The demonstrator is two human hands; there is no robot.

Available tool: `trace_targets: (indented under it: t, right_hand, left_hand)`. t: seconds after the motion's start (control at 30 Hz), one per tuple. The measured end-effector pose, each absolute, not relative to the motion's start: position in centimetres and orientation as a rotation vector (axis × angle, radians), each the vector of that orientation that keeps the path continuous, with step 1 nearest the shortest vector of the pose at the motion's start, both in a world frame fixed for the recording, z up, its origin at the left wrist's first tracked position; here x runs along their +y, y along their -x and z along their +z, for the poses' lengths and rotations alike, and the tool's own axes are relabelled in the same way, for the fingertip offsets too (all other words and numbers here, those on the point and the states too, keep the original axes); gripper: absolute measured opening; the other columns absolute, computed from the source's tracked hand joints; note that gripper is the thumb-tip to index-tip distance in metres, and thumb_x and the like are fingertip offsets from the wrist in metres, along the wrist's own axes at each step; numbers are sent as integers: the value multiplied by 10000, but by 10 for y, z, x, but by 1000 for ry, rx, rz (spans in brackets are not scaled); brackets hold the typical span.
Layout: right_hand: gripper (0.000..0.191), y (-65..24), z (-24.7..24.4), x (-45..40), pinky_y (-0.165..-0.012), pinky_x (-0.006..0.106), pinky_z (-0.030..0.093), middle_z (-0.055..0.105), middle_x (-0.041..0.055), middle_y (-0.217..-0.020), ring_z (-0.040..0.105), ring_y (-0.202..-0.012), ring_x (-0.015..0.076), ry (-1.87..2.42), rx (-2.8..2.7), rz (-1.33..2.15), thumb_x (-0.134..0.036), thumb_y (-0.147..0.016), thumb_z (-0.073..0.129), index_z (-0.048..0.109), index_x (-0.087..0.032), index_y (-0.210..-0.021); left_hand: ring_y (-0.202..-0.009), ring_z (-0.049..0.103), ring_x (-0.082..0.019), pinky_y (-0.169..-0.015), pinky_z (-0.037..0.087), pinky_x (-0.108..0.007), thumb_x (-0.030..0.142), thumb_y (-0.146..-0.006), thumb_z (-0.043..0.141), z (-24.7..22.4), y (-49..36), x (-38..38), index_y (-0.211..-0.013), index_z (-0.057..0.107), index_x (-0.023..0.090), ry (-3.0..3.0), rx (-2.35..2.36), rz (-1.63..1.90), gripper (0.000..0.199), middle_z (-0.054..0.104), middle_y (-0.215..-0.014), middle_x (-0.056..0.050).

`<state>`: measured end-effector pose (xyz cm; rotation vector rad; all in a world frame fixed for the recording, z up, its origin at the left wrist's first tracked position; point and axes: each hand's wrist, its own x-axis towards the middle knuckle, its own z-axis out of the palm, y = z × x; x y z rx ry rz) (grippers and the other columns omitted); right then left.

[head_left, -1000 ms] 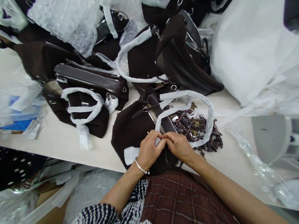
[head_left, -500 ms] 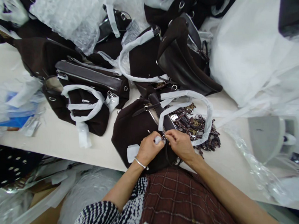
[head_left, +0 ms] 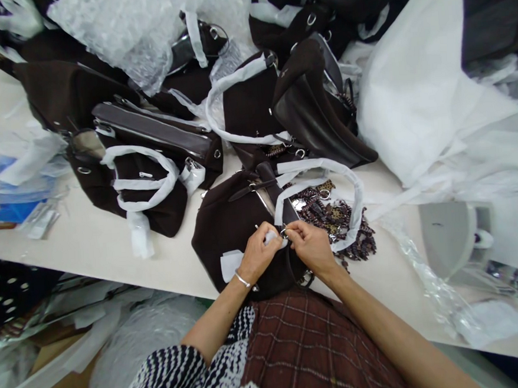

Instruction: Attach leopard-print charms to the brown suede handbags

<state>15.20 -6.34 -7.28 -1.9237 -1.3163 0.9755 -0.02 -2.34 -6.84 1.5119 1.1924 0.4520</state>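
A dark brown handbag [head_left: 225,220] lies at the table's front edge, against my apron. Its handle [head_left: 355,211] is wrapped in white paper and loops out to the right. My left hand [head_left: 263,250] is closed at the bag's strap end, with a bit of white wrapping showing between thumb and fingers. Close beside it, my right hand [head_left: 307,244] pinches a small silver metal ring [head_left: 283,232] at the bag's side. Fingers cover most of the fitting. Under and beside the wrapped handle lies a heap of dark chain charms [head_left: 344,217].
More brown handbags [head_left: 157,130] with wrapped handles crowd the left and back. Bubble wrap [head_left: 114,32] lies behind them. A large white bag [head_left: 411,89] stands at right, near a grey tape dispenser [head_left: 451,239]. Blue plastic packets [head_left: 15,199] lie far left.
Both hands stay at the same spot on the bag, with small finger shifts around the ring. The view has moved slightly.
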Motion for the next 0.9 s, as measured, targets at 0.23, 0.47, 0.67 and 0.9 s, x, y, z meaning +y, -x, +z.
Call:
trace_targets:
  t: [0.23, 0.47, 0.67, 0.9]
  right_hand:
    - [155, -152, -77, -64, -656, 249, 463, 719, 32, -767, 663, -701, 167, 1923, -1344, 956, -241, -861, 539, 684, -201, -826]
    - [155, -150, -78, -66, -643, 245, 454, 711, 29, -750, 655, -690, 163, 1919, -1356, 974, -262, -871, 551, 671, -206, -791]
    - [160, -148, -71, -62, -633, 241, 447, 713, 18, -743, 649, -662, 150, 1915, -1359, 1020, -272, -863, 567, 688, -205, -783]
    - [153, -154, -57, -60, -567, 227, 455, 700, -8, -672, 626, -540, 122, 1879, -1273, 1243, -285, -839, 588, 720, -210, -823]
  left_hand:
    - [-594, 470, -132, -581, 307, -241, 391, -776, 616, -73, -8, -11, -736, 480, 215, -1702, 1359, 147, 226, 499, -625, 44]
    - [-694, 554, -140, -668, 367, -234, 220, -748, 575, -70, 10, -19, -862, 593, 236, -1725, 1257, 143, 117, 623, -775, 29]
    - [-688, 518, -119, -654, 377, -215, 190, -733, 570, -76, 19, -18, -813, 636, 170, -1453, 1189, 250, 106, 604, -746, 23]
    - [-631, 485, -92, -592, 373, -199, 235, -689, 664, -93, 27, -21, -868, 661, 147, -1074, 1113, 285, 200, 587, -732, 28]
